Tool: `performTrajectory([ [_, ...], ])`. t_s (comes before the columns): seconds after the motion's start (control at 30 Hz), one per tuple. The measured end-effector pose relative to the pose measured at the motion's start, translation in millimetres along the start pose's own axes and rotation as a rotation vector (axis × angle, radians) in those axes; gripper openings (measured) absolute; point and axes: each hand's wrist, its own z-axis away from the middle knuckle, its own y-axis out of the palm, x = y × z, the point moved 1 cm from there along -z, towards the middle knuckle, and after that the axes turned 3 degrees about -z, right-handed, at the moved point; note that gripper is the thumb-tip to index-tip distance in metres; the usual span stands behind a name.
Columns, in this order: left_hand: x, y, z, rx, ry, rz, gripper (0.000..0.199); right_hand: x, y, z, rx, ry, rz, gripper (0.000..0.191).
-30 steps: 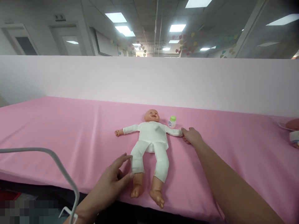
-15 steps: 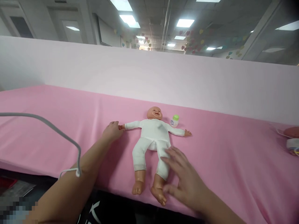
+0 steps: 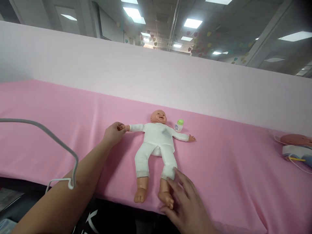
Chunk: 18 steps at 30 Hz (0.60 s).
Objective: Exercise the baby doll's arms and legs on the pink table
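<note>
A baby doll [image 3: 159, 135] in a white suit lies on its back on the pink sheet [image 3: 214, 156], arms spread and bare feet towards me. My left hand [image 3: 114, 134] is closed around the doll's hand on the left side, that arm stretched out straight. Beside the doll's foot on the right, my right hand [image 3: 186, 198] is open with its fingers apart. Its fingertips are close to the trouser cuff and ankle; whether they touch, I cannot tell. A small bottle with a green cap [image 3: 179, 125] lies tilted near the doll's shoulder.
A white padded wall [image 3: 146, 74] runs along the back. At the far right lie a brownish object [image 3: 296, 139] and a white bundle [image 3: 292, 151] with a yellow strip. A grey curved rod [image 3: 53, 135] crosses in front of my left forearm.
My right hand has moved down from the doll's knee towards its ankle and foot. My left hand is now wrapped further around the doll's hand. The view has shifted slightly.
</note>
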Motion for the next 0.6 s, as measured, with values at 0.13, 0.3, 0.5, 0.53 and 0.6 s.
performTrajectory([
  [0.13,-19,-2.2,6,-0.046,-0.02,0.167,0.043,-8,-5,11,-0.156,0.005,-0.038,0.069],
  [0.3,-45,8.6,6,-0.111,-0.002,0.31,0.037,-2,-21,2,-0.223,0.052,-0.084,0.065],
  [0.5,-78,45.9,6,-0.111,0.073,0.541,0.028,0,-35,-31,-0.336,0.071,-0.163,0.054],
  [0.53,-84,53.0,6,-0.097,0.105,0.559,0.028,-1,-35,-39,-0.332,0.107,-0.201,0.053],
  [0.6,-95,66.3,8,-0.073,0.175,0.524,0.027,-4,-36,-55,-0.318,0.218,-0.306,0.052],
])
